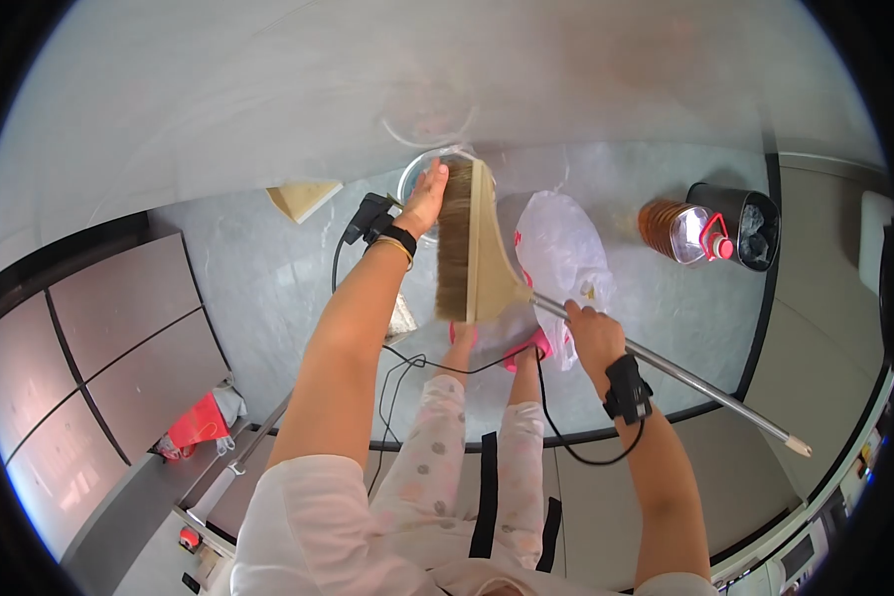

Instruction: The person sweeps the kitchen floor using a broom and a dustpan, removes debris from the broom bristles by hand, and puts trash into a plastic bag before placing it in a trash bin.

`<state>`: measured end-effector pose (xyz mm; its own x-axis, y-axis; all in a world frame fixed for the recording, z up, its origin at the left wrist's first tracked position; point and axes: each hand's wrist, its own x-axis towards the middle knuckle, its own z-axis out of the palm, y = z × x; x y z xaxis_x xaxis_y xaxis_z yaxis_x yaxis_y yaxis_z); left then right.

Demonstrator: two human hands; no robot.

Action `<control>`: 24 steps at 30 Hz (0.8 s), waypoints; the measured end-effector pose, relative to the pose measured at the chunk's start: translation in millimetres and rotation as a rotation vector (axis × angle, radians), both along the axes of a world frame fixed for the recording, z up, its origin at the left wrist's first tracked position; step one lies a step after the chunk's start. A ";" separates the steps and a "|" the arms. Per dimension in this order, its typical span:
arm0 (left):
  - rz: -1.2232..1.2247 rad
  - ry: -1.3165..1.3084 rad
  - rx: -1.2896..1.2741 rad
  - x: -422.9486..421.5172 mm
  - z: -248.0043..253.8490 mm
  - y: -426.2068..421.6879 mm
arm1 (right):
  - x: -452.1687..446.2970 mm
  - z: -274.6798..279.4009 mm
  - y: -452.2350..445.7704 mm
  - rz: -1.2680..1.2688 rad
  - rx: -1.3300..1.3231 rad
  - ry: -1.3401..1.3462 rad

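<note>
Right hand (596, 343): grip closed around the metal pole (700, 375) of a broom, just below the head; fingers wrapped, no gap seen. Left hand (425, 204): up by the bristles (454, 253), fingers extended and touching their upper end; cannot tell whether this grip pinches any. Broom head (485, 243) is beige, held off the floor (258, 288) in front of the legs, bristles facing left. Pole slants down to the right, pale tip (798, 445) at the far end.

Wrists: black device (628, 389) on the right, another black device (370, 217) on the left, thin black cables (588, 462) hanging.

Floor: white plastic bag (564, 243) right of the broom head; pink slippers (529, 349) on the feet, beside the bag. Farther right, bottle (687, 233) of amber liquid with red cap and handle, next to a black bin (731, 204). Left side, beige open-fronted object (300, 202). Round clear rim (405, 182) partly hidden behind the left hand.
</note>
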<state>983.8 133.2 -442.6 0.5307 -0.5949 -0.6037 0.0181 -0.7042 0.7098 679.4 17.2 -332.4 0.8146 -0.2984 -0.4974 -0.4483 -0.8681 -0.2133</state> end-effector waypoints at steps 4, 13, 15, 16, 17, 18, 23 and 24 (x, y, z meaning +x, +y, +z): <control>0.022 0.112 -0.033 9.0 22.7 0.5 | 15.7 -22.3 -7.5 -0.060 0.031 0.210; -0.895 -0.453 0.641 5.8 -10.0 50.0 | 1.7 9.6 -9.5 -0.101 0.081 0.274; -0.857 -0.392 0.709 -8.9 -33.6 79.9 | -14.1 11.1 2.3 -0.090 0.119 0.223; -0.765 -0.289 0.714 -18.4 -23.2 84.4 | -27.8 9.9 2.4 -0.100 0.141 0.179; -0.704 -0.220 0.761 -33.0 15.5 72.5 | -36.8 7.4 7.3 -0.120 0.103 0.181; -0.833 -0.130 0.738 -38.1 16.5 80.8 | -39.3 8.6 17.8 -0.153 0.055 0.191; -1.055 0.257 0.498 -114.6 -24.4 180.1 | -23.5 26.3 63.7 -0.546 0.036 0.167; -0.719 0.689 0.439 -123.8 14.1 168.3 | -23.7 33.0 67.3 -0.587 0.113 0.036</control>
